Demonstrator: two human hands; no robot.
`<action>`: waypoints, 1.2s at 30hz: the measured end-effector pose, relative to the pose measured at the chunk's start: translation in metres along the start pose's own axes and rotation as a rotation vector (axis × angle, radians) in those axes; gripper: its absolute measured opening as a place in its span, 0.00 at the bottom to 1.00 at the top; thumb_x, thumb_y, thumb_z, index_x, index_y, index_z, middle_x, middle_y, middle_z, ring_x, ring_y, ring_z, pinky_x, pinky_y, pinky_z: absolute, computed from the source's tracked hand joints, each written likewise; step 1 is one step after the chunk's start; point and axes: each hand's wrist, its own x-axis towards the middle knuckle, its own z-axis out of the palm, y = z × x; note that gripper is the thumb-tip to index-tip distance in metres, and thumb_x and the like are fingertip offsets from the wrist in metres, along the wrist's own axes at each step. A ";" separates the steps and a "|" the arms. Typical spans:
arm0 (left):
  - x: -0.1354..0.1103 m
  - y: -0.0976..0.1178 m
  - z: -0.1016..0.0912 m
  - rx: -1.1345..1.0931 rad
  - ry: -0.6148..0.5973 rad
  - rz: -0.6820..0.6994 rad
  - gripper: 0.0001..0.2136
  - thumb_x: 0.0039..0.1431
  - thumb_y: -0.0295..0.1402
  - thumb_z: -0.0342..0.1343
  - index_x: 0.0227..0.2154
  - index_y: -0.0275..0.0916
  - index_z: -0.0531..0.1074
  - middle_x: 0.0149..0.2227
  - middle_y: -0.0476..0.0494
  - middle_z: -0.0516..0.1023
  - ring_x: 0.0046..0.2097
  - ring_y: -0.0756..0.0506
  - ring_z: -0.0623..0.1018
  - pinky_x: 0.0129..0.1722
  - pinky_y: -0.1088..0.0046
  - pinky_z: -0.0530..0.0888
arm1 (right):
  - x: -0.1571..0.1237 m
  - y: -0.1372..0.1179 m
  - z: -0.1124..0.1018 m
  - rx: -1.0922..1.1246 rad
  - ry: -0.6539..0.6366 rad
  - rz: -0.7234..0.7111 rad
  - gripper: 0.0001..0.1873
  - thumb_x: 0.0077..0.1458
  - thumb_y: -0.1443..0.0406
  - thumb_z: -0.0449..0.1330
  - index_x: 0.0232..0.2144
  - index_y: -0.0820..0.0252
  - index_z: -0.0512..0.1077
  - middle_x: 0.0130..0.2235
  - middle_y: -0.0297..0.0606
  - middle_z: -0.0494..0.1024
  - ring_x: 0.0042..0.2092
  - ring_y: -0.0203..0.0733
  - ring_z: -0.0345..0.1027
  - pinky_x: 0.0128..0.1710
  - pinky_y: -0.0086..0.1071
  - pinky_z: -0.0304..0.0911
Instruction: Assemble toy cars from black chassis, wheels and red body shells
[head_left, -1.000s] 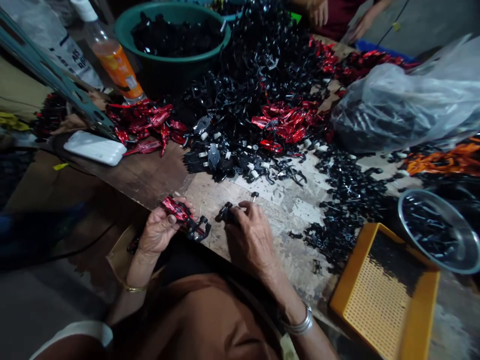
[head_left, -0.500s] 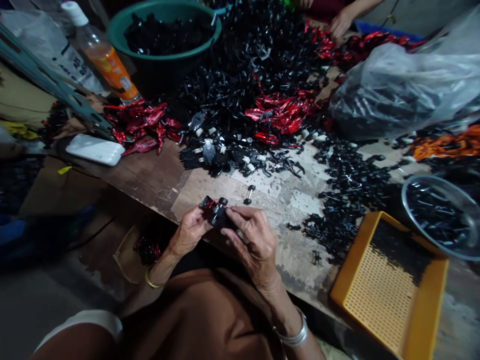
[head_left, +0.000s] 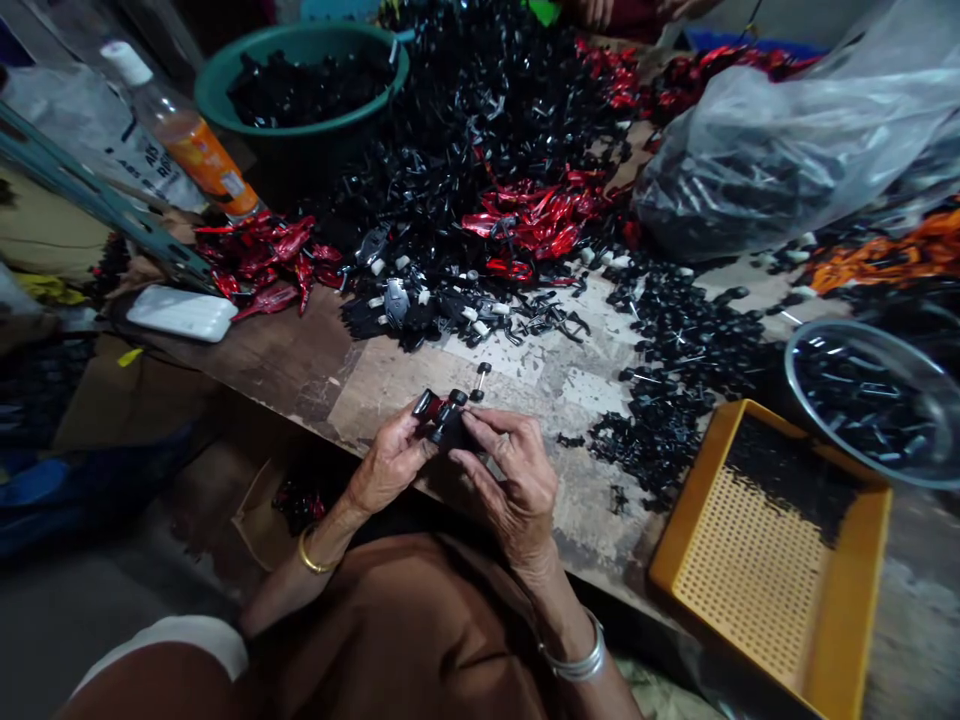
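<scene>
Between my hands, just over the table's near edge, is a small toy car [head_left: 448, 418] in black and red with black wheels. My left hand [head_left: 391, 462] is closed around its left end. The thumb and fingers of my right hand [head_left: 516, 470] pinch its right end, and they hide part of it. Just beyond the car a loose wheel axle [head_left: 481, 382], a thin rod with a black wheel at each end, lies on the table [head_left: 405, 375]. Farther off, a grey chassis piece [head_left: 396, 300] rests among black parts and white bits.
A yellow perforated tray [head_left: 772, 570] and a clear tub [head_left: 862, 400] of axles stand at right. Behind are a heap of black parts [head_left: 480, 120], red car shells [head_left: 540, 220], a plastic bag [head_left: 780, 160], a green basin [head_left: 217, 95] and a bottle [head_left: 195, 150]. Another person's hand shows at the far edge.
The toy car looks slightly turned between my fingers, with more of its left end showing. The view has shifted a little. The other person's hand at the back has drawn away from the red parts.
</scene>
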 end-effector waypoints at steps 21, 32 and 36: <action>0.003 -0.003 0.001 0.178 0.020 0.149 0.13 0.54 0.31 0.59 0.42 0.40 0.77 0.46 0.41 0.79 0.51 0.40 0.75 0.55 0.65 0.67 | -0.002 0.009 -0.002 -0.011 -0.019 0.011 0.20 0.56 0.69 0.60 0.52 0.54 0.70 0.43 0.45 0.74 0.45 0.45 0.68 0.42 0.42 0.68; 0.008 0.000 -0.006 0.063 -0.078 0.034 0.17 0.50 0.32 0.63 0.45 0.40 0.77 0.49 0.40 0.78 0.54 0.39 0.73 0.58 0.64 0.66 | -0.007 0.021 0.006 0.049 -0.077 -0.006 0.22 0.57 0.68 0.59 0.54 0.52 0.68 0.46 0.45 0.72 0.47 0.45 0.68 0.42 0.42 0.69; 0.010 -0.006 -0.014 -0.026 -0.198 -0.025 0.20 0.54 0.35 0.60 0.51 0.38 0.73 0.54 0.38 0.74 0.59 0.38 0.70 0.59 0.64 0.65 | -0.009 0.028 0.015 0.019 -0.062 -0.042 0.22 0.58 0.67 0.58 0.55 0.52 0.66 0.46 0.45 0.71 0.47 0.44 0.67 0.42 0.41 0.69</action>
